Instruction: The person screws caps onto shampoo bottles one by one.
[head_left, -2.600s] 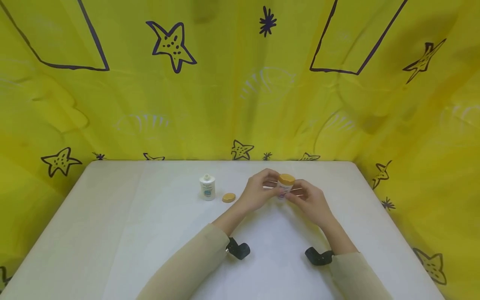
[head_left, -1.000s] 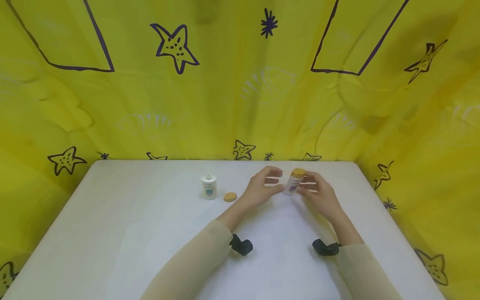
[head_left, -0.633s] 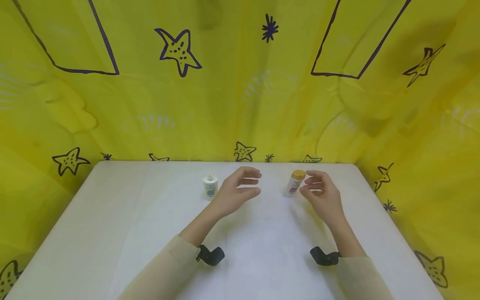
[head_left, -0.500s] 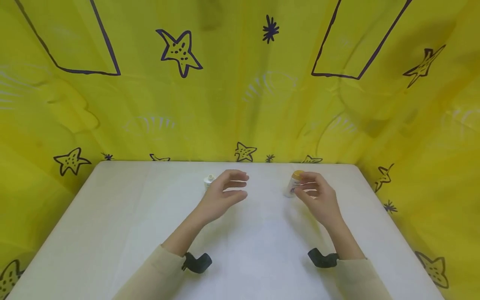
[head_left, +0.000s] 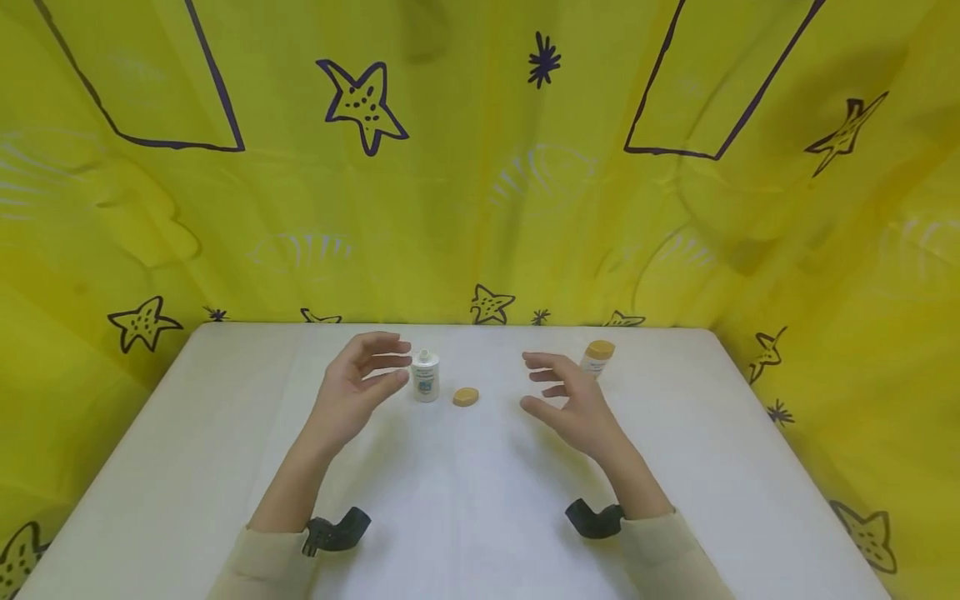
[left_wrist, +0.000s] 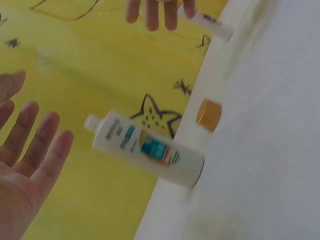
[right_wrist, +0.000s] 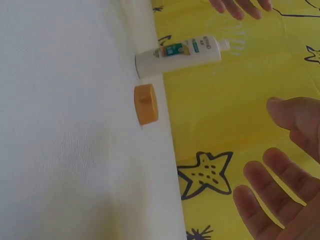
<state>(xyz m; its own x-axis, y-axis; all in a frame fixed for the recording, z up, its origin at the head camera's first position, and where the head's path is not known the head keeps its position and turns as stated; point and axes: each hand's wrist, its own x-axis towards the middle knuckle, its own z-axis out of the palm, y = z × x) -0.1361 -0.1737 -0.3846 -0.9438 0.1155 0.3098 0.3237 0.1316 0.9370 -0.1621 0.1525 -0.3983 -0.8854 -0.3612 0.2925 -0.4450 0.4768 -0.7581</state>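
Reaching with relaxed, empty fingers, the left hand (head_left: 354,392) hovers just beside the uncapped white bottle (head_left: 425,377), the right hand (head_left: 572,402) near its loose cap (head_left: 466,397); recapping looks due, needing steady alignment.

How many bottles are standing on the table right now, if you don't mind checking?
2: the uncapped bottle stands beside the left hand; the capped bottle stands behind the right hand.

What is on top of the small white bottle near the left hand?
The white bottle has no cap on top; only its bare white neck shows. An orange cap lies apart beside it on the table. What is inside the bottle cannot be seen.
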